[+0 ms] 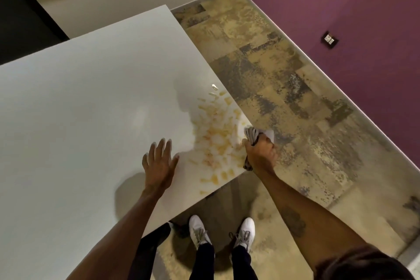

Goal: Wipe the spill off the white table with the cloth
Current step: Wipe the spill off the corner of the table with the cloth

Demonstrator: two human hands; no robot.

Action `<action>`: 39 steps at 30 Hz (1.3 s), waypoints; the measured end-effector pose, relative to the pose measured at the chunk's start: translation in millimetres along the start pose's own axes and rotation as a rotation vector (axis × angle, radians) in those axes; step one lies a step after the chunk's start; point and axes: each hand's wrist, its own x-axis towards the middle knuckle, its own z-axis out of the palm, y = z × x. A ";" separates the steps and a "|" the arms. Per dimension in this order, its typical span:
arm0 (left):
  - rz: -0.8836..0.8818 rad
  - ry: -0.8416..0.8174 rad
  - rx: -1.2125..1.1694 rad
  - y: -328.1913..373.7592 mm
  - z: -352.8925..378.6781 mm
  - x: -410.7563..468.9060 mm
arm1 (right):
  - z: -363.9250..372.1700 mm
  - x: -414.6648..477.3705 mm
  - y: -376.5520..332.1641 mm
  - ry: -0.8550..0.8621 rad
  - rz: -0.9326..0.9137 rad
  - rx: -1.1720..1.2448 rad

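Observation:
A yellowish spill (219,136) of streaks and droplets spreads over the near right corner of the white table (91,102). My right hand (260,154) is closed around a bunched grey-and-white striped cloth (253,135) at the table's right edge, just beside the spill. My left hand (160,161) rests flat on the tabletop to the left of the spill, fingers spread, holding nothing.
The table's right edge and near corner drop to a mottled tan and grey floor (284,88). My white shoes (221,232) stand just below the near corner. A purple wall (341,7) with a socket plate (329,39) runs along the right.

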 end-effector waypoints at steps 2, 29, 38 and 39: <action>-0.017 -0.007 -0.032 0.2 0.1 9.5 | 7.4 2.7 4.7 0.061 -0.078 -0.075; -0.072 0.148 0.009 -13.7 62.8 76.5 | 52.8 39.5 -5.5 0.063 -0.020 0.344; -0.098 0.158 0.046 -12.7 62.6 79.1 | 74.4 97.7 -58.6 0.059 -0.291 0.313; -0.098 0.160 0.040 -12.0 61.5 79.2 | 75.1 104.5 -64.4 0.064 -0.333 0.314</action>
